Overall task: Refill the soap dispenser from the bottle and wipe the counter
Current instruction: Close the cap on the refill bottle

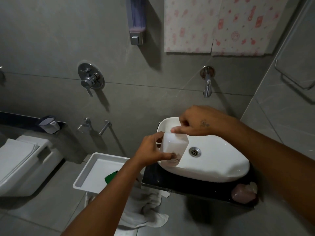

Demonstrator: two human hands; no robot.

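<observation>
While a white tray sits left of the dark counter, the left hand grips a white bottle over the basin's near-left rim, right hand fingers pinching its far top edge.

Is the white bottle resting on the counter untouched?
No, the left hand grips the white bottle over the sink, with the right hand at its top.
</observation>
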